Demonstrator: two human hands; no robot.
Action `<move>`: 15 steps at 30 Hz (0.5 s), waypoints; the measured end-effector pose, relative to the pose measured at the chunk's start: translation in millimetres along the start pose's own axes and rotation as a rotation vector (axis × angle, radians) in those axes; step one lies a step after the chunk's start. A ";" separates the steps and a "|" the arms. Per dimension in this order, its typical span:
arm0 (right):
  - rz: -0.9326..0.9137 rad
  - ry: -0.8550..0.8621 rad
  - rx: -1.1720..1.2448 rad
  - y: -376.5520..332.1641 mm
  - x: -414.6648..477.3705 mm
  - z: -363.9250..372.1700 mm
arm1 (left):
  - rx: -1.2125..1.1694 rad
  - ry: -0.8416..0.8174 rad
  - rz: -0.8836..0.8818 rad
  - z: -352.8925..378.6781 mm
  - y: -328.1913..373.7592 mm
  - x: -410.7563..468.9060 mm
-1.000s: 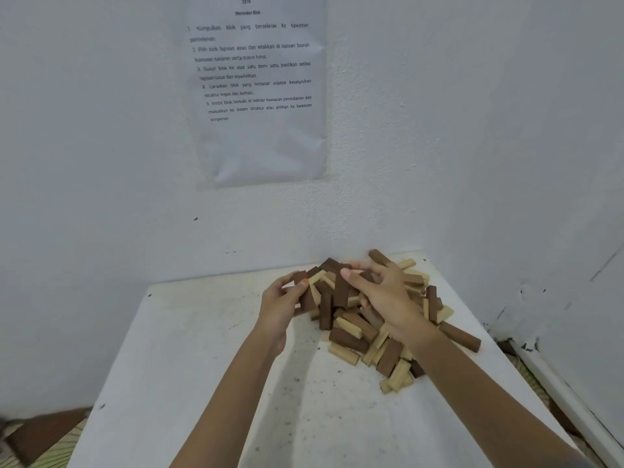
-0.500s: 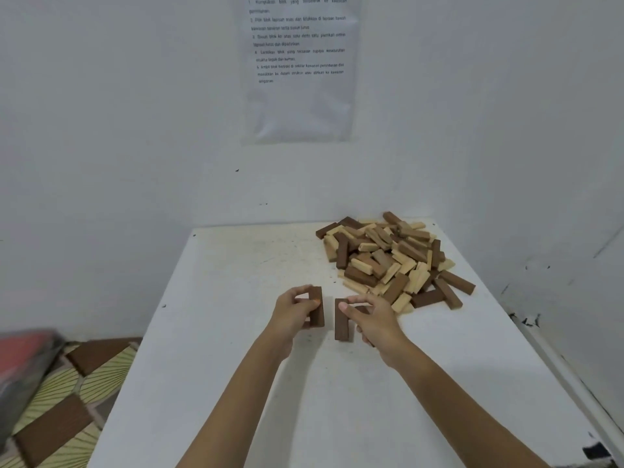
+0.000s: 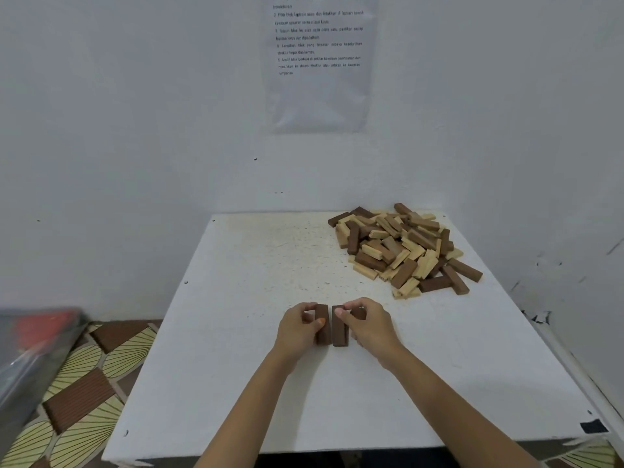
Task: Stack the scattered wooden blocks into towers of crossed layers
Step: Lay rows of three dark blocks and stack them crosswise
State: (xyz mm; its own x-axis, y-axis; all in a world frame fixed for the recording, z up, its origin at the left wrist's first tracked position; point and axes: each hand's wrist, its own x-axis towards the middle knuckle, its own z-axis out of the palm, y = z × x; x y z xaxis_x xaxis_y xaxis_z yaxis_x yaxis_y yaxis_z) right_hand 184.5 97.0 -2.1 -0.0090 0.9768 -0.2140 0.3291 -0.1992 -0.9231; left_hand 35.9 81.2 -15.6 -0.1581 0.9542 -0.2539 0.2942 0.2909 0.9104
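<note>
A white bench stands in the corner of a white wall. Beyond the hands and high above them a printed sheet hangs on the wall, its lines too small to read. Left of the left hand, off the bench and below it, is a floor patterned in brown and cream. At the picture's edge there is a blurred grey and red thing that cannot be made out. Right of the right forearm, at the bench's near corner, sits a scrap of black tape.

The pile of dark and pale blocks lies beyond the right hand and off to its right. It is well apart from both hands, in the far corner close to the wall. The stretch of bench between hands and pile is speckled with fine crumbs.

The left hand pinches the left block, a dark one, between thumb and curled fingers. The right hand pinches the right block, also dark, in the same way. Both blocks lie flat on the bench between the two hands, pointing away from the person. Their long sides are parallel, with only a thin gap between them. A further bit of dark wood shows under the right hand's fingers; whether it is a third block cannot be told.
</note>
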 end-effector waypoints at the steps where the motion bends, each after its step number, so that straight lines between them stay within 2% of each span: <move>1: 0.002 0.010 -0.029 0.6 0.4 -0.6 | 0.021 0.020 0.015 1.1 -0.9 0.3; 6: 0.111 0.014 0.114 2.0 -2.5 -11.7 | 0.042 0.071 0.054 5.5 -4.9 -0.3; 11: -0.024 0.076 0.087 9.7 -5.9 -16.4 | 0.043 0.115 0.196 2.6 -5.9 -11.2; 15: -0.095 0.120 0.039 18.7 -2.8 -15.8 | 0.127 0.062 0.358 -0.8 -9.7 -23.3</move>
State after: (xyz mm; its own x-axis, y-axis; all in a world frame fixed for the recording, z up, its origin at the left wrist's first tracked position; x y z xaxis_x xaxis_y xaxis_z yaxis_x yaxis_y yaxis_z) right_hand 205.7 91.8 -13.8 0.0751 0.9933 -0.0875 0.2955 -0.1060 -0.9495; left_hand 36.0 56.1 -18.3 -0.0796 0.9922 0.0961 0.4552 -0.0495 0.8890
